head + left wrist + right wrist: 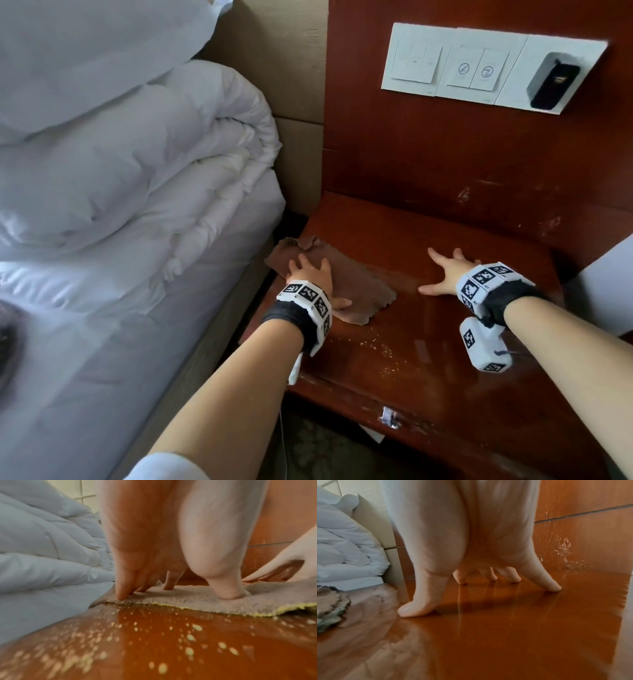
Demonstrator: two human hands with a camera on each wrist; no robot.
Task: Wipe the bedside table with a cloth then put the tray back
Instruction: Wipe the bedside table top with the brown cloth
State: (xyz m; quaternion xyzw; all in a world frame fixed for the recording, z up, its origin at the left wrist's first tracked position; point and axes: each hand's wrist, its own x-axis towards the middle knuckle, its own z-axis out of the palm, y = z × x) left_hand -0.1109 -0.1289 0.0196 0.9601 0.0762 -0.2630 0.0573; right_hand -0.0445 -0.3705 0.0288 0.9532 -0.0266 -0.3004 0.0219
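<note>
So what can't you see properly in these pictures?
- The tray: in no view, so where it sits is unknown.
- The table under the cloth: covered in the head view.
- The left hand palm: hidden by its own back in the head view, blurred in the left wrist view.
- The signs on the wall switches: too small to read.
- The dark shape on the bed: cut off by the left edge.

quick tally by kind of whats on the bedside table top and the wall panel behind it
cloth: 1, brown, flat on the bedside table
hands: 2, left hand pressing the cloth, right hand on bare wood
white switch plates: 3
black device on the right plate: 1
tray: 0 in view
total: 7
</note>
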